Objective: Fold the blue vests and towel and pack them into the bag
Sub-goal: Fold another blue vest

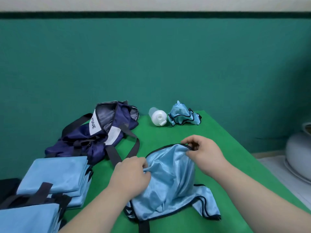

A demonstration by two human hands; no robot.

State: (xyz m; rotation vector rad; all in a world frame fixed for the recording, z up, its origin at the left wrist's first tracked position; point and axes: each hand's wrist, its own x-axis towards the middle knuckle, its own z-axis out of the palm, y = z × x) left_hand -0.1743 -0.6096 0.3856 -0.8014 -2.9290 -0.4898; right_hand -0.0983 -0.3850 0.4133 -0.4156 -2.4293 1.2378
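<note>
A shiny light-blue vest (170, 185) with dark trim lies rumpled on the green table (168, 133) in front of me. My left hand (131, 175) pinches a fold of its fabric at the left side. My right hand (203, 153) grips the vest's dark-trimmed upper edge. A second blue vest (183, 115) sits crumpled at the back of the table. The navy bag (99, 132) lies open at the back left, its straps spread toward me. Folded light-blue pieces (55, 175) are stacked at the left.
A white bottle (157, 116) lies on its side between the bag and the crumpled vest. Another blue folded piece with dark straps (28, 217) lies at the bottom left. A pale round vessel (299, 152) stands on the floor beyond the table's right edge.
</note>
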